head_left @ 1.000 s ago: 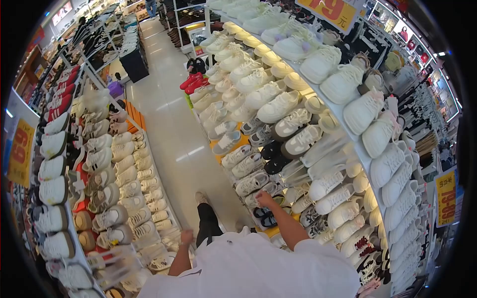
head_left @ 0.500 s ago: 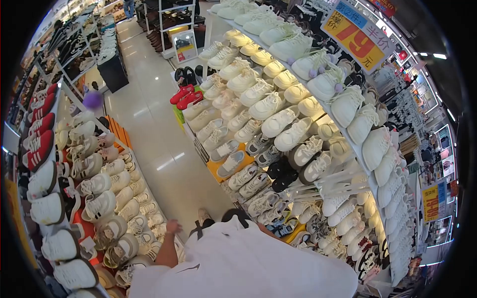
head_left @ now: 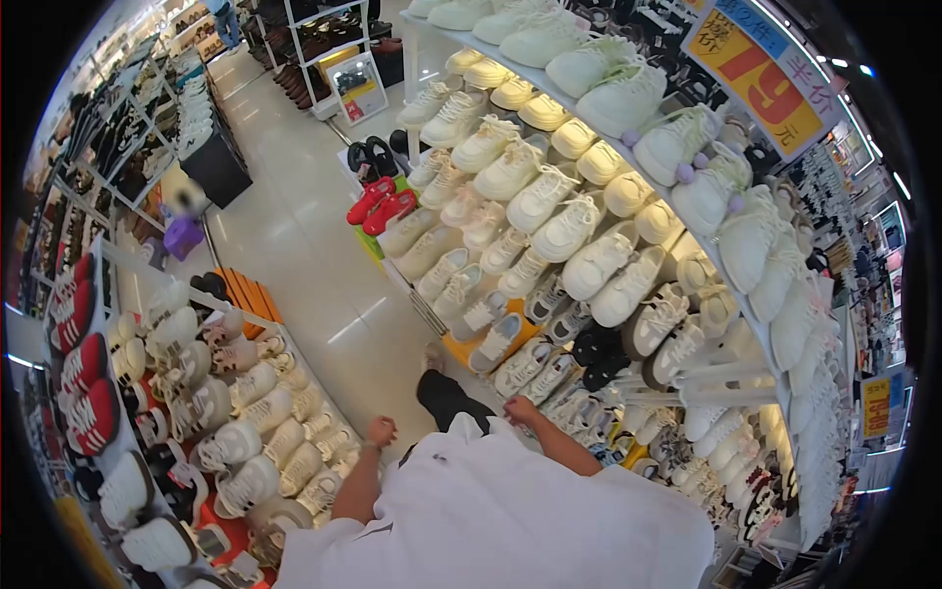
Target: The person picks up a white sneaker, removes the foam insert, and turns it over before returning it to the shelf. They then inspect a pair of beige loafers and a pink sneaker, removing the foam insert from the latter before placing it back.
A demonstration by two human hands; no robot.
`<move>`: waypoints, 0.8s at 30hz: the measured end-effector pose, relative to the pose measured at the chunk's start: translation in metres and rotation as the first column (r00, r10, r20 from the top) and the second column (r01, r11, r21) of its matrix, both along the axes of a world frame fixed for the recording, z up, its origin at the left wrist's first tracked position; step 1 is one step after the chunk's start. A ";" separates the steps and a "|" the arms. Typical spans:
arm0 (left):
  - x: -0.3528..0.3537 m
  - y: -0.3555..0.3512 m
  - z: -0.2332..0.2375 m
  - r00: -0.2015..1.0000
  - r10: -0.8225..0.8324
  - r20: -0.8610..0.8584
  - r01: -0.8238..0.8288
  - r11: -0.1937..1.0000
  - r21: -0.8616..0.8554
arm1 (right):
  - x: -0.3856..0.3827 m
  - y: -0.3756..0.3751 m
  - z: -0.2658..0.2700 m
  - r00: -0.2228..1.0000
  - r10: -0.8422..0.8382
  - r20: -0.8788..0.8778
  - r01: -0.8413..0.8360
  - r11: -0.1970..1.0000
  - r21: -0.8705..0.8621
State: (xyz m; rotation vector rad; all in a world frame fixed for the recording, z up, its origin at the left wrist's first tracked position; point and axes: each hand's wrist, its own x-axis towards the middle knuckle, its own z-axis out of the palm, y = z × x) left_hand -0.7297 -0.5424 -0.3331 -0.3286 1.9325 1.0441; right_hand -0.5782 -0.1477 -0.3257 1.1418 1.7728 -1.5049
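My left hand (head_left: 382, 430) hangs low in the aisle, beside the white shoes (head_left: 302, 463) of the left rack. Its fingers are loosely bent, and nothing shows in it. Close to the front of the right-hand rack is my right hand (head_left: 521, 410), fingers loosely bent and no object visible in it. Pale sneakers (head_left: 538, 204) stand in rows on the lit right rack, beyond that hand. Neither hand visibly touches a shoe.
A tiled aisle floor (head_left: 324, 294) runs between the racks. Red shoes (head_left: 383, 204), an orange slatted item (head_left: 245, 299), a purple object (head_left: 183, 237) and a framed sign (head_left: 358, 88) stand along it. A price sign (head_left: 760, 74) hangs upper right. A person (head_left: 225, 22) is far off.
My right hand has come into view beside the right rack. My left hand appears farther right and slightly higher. The view has shifted, and my dark-trousered leg shows more in the aisle.
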 end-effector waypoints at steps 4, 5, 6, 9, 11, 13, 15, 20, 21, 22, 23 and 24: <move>0.020 -0.058 -0.083 0.806 -0.405 -0.431 0.406 0.909 -0.095 | -0.033 -0.002 -0.038 0.898 0.425 0.116 -0.438 0.890 0.126; 0.003 -0.065 -0.079 0.813 -0.422 -0.401 0.403 0.905 -0.135 | -0.048 -0.005 -0.017 0.932 0.320 0.173 -0.335 0.940 0.068; -0.015 -0.073 -0.075 0.820 -0.439 -0.367 0.403 0.899 -0.174 | -0.065 -0.009 0.001 0.947 0.214 0.238 -0.223 0.975 0.013; -0.062 -0.088 -0.057 0.848 -0.464 -0.255 0.395 0.876 -0.278 | -0.117 0.007 -0.058 0.712 0.697 -0.084 -0.667 0.709 0.228; -0.102 -0.098 -0.047 0.792 -0.577 -0.199 0.526 0.810 -0.259 | -0.167 0.009 -0.040 0.663 0.748 -0.028 -0.651 0.594 0.473; -0.184 -0.103 -0.034 0.610 -0.769 -0.189 0.759 0.636 -0.141 | -0.220 0.020 -0.023 0.880 0.464 -0.101 -0.409 0.849 0.334; -0.253 -0.086 -0.034 0.712 -0.687 -0.146 0.661 0.726 -0.190 | -0.264 0.045 -0.095 0.656 0.752 -0.061 -0.642 0.599 0.479; -0.369 0.053 0.027 0.995 -0.038 -0.088 0.033 0.998 -0.052 | -0.367 0.077 -0.031 0.812 0.175 -0.557 -0.121 0.984 0.131; -0.385 0.080 0.036 0.992 -0.055 -0.111 0.058 0.998 0.025 | -0.384 0.078 -0.008 0.799 0.076 -0.596 -0.060 0.997 0.047; -0.398 0.110 0.043 0.995 -0.046 -0.093 0.056 0.992 0.109 | -0.394 0.079 0.011 0.788 0.005 -0.616 -0.022 1.000 -0.020; -0.411 0.140 0.049 0.997 -0.040 -0.071 0.053 0.980 0.193 | -0.405 0.080 0.031 0.772 -0.066 -0.632 0.014 0.996 -0.087; -0.424 0.167 0.056 0.992 -0.121 -0.030 0.125 0.949 0.288 | -0.405 0.082 0.035 0.775 -0.083 -0.626 0.038 0.996 -0.085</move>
